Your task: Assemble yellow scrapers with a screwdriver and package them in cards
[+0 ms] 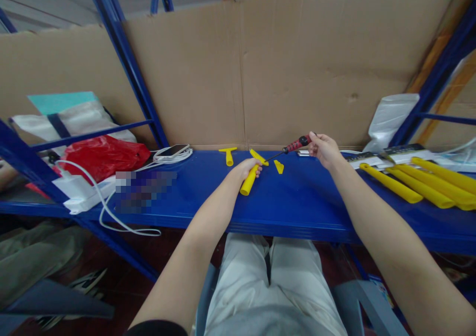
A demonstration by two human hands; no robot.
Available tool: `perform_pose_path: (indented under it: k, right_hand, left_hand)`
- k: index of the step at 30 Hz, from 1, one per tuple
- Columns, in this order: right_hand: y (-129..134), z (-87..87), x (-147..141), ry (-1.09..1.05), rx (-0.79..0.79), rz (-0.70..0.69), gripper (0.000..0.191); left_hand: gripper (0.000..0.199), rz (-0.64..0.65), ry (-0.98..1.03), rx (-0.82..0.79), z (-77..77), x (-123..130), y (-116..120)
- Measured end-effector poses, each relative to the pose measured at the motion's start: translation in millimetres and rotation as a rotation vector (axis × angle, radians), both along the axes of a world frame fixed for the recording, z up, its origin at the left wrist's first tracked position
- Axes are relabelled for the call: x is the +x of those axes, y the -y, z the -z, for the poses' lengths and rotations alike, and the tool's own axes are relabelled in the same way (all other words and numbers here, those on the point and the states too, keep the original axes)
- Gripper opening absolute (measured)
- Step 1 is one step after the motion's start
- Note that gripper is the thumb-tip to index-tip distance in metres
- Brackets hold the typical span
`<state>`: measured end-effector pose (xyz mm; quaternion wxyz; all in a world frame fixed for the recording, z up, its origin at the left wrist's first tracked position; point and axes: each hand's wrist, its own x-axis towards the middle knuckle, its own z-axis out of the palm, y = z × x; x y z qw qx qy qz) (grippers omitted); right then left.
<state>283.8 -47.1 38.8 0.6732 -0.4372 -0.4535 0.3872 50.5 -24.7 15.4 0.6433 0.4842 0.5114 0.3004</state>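
Note:
My left hand [250,167] is closed around the round handle of a yellow T-shaped plastic tool [247,185], whose crossbar sticks out beyond my fingers. In my right hand [324,148] is a screwdriver [295,144] with a red and black grip, pinched near its butt end. Its thin shaft slants down left to the crossbar; whether the tip touches it I cannot tell. Just right of the crossbar lies a small flat yellow piece [278,167]. A second yellow T-shaped tool [229,156] rests to the left of my left hand.
Several long yellow handles [392,183] lie at the right of the blue shelf [297,202]. A phone [174,150] on coiled white cable, a red plastic bag [106,157] and a white power strip [80,192] sit left. Cardboard [297,68] walls the back. Another person's leg [40,252] shows at left.

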Motion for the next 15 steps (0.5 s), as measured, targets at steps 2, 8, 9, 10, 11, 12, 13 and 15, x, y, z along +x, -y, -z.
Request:
perform_pose_path:
  k: [2,8,9,10,11,12,13,15]
  right_hand:
    - [-1.7,1.7,1.0,0.017,-0.003,0.025,0.041]
    - [-2.0,2.8,0.7,0.051,-0.032,0.086,0.044]
    - [-1.5,2.6,0.4,0.056,-0.035,0.092,0.044]
    - [-0.9,2.3,0.0,0.061,-0.039,0.097,0.044]
    - [-0.2,2.0,-0.3,0.066,-0.041,0.102,0.043]
    - [0.4,1.7,-0.8,0.069,-0.044,0.107,0.043]
    - [0.9,1.5,-1.3,0.07,-0.049,0.113,0.042]
    - [1.6,1.0,-2.5,0.065,-0.057,0.128,0.042]
  left_hand:
    - [0.013,0.002,0.006,0.0,0.3,0.0,-0.2]
    - [0.013,-0.008,0.007,0.006,0.7,0.3,-1.0]
    - [0.012,-0.011,0.007,0.006,0.8,0.2,-1.0]
    - [0.012,-0.012,0.008,0.006,0.8,0.2,-1.0]
    - [0.013,-0.013,0.01,0.008,0.8,0.1,-0.9]
    - [0.013,-0.014,0.012,0.01,0.8,0.1,-0.7]
    - [0.013,-0.014,0.012,0.013,0.8,0.1,-0.5]
    - [0.014,-0.013,0.009,0.017,1.0,0.3,-0.2]
